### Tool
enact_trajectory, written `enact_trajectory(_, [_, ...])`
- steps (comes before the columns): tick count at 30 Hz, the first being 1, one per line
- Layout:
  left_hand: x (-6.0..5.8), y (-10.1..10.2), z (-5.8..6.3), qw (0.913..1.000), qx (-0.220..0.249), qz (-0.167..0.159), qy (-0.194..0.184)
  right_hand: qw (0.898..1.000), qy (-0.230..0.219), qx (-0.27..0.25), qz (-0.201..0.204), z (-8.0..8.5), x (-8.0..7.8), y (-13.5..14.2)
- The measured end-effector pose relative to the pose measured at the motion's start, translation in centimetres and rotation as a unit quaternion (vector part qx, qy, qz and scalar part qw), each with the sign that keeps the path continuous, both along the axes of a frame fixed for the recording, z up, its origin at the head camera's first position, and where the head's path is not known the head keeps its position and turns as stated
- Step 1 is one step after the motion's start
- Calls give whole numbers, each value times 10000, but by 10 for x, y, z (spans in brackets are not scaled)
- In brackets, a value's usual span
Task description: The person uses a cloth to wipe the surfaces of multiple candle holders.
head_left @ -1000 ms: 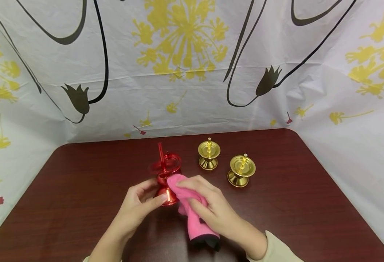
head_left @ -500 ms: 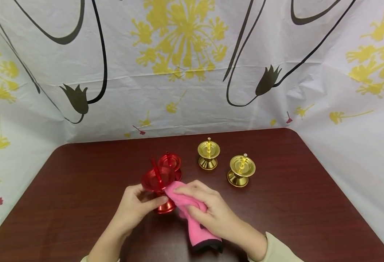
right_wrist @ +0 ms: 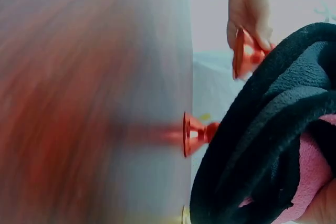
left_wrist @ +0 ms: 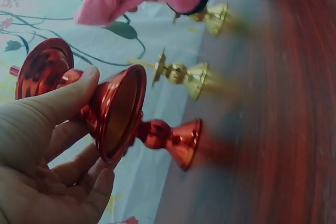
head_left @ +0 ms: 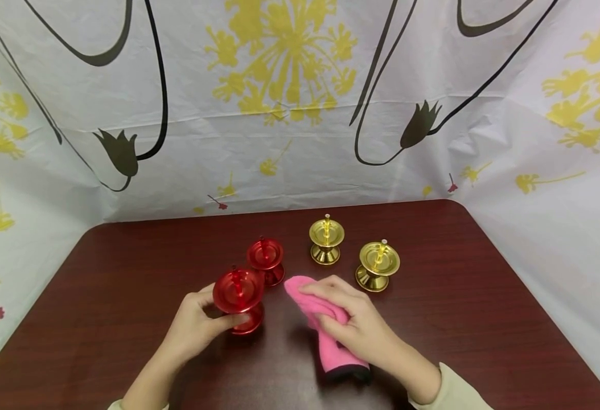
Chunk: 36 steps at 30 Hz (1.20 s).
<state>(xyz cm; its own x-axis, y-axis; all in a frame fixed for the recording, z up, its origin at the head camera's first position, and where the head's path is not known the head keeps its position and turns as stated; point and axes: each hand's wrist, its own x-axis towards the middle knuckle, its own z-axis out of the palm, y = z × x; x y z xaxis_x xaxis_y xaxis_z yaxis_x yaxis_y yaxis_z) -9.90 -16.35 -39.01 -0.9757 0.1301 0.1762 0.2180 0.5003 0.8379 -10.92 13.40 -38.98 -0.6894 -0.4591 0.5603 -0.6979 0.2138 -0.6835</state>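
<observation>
My left hand (head_left: 192,327) grips a shiny red metal candle holder (head_left: 238,290) by its waist, thumb across the front. In the left wrist view that holder (left_wrist: 113,111) is lifted and tilted, its hollow base facing the camera. A bunched pink cloth (head_left: 331,330) with a black edge is held in my right hand (head_left: 356,319), apart from the red holder. Up close in the right wrist view, the cloth's dark trim (right_wrist: 262,129) fills much of the right side. Behind the lifted holder a second red candle holder (head_left: 266,259) stands upright on the table.
Two gold candle holders stand upright on the brown wooden table (head_left: 126,273): one gold holder (head_left: 325,242) toward the back, the other gold holder (head_left: 377,267) farther right. A white flower-printed sheet (head_left: 300,159) hangs behind and along the sides.
The red holder in my left hand has moved left and toward me, its dish tipping to face the head camera. My right hand has drawn the pink cloth away to the right.
</observation>
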Motion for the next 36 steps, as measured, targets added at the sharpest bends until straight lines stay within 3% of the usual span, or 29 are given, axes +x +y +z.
enact_trajectory(9, [-5, 0, -13, 9979, -350, -520, -167, 9982, 322, -65, -503, 5, -11, 30])
enact_trajectory(14, [-7, 2, -17, 9964, -396, -653, -380, 9967, 233, -206, -754, 12, -15, 42])
enact_trajectory(24, [-7, 2, -23, 9942, -596, -833, -322, 9921, 38, -389, -1196, 26, -15, 57])
enact_trajectory(28, [-8, 1, -27, 9930, -519, -983, -392, 9886, 148, -408, -1439, 31, -15, 63])
enact_trajectory(36, [-11, 6, -37, 9895, -228, -1354, -444, 9850, -37, -439, -1671, 38, -15, 71])
